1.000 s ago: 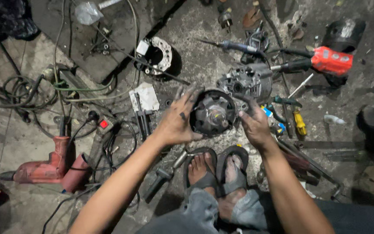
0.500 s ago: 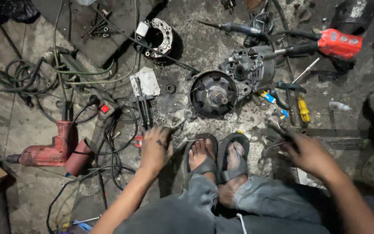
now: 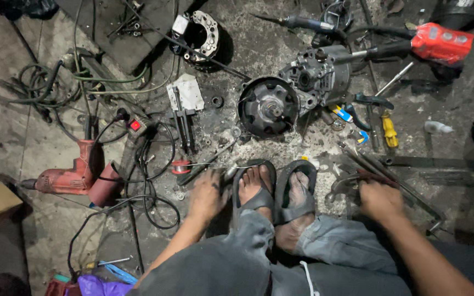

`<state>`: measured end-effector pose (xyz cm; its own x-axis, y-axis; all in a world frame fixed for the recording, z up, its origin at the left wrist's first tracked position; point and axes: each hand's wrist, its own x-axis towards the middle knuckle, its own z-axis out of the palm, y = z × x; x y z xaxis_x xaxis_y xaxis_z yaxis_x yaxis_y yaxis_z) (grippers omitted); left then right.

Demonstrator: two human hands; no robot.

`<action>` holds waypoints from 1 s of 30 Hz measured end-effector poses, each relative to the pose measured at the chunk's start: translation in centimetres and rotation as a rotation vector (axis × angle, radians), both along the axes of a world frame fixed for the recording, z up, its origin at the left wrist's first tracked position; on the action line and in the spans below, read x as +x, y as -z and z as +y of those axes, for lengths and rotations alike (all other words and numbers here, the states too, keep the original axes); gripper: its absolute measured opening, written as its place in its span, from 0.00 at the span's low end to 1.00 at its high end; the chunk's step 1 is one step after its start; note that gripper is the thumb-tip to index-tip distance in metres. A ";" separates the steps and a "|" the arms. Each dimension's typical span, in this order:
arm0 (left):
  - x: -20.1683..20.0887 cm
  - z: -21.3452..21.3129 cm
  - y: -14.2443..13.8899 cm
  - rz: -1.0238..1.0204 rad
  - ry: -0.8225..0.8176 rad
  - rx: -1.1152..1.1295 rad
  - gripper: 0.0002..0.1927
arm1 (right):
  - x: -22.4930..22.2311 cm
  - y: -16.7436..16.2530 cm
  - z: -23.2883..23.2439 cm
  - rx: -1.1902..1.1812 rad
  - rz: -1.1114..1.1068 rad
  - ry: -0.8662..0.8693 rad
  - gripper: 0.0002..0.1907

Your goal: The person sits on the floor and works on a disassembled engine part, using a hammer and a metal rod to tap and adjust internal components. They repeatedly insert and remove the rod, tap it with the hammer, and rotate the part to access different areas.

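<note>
Under my left hand [image 3: 207, 194], lower centre of the frame, a slim grey metal tool [image 3: 207, 161] lies flat on the gritty floor, slanting up to the right beside a small red spool [image 3: 181, 166]. Under my right hand [image 3: 379, 198], lower right, dark long-handled pliers [image 3: 346, 183] lie flat with curved grips, touching several thin steel rods [image 3: 390, 175] running diagonally.

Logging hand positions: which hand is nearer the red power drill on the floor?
Left. The left hand is right of the red drill, across black cables; the right hand is beyond both feet.
</note>
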<state>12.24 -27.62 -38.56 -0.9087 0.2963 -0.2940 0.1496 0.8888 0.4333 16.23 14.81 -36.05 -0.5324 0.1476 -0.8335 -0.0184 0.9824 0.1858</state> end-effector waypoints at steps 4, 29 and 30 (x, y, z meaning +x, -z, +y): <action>0.6 -2.8 -1.3 -0.212 -0.210 -0.187 0.19 | -0.5 0.0 0.3 0.004 0.000 0.048 0.12; -13.3 4.6 -18.1 0.483 0.412 0.739 0.38 | -0.4 -9.5 3.2 -0.255 0.367 0.447 0.35; -14.1 5.6 -18.7 0.420 0.424 0.762 0.37 | -0.1 -10.0 3.5 -0.245 0.383 0.448 0.33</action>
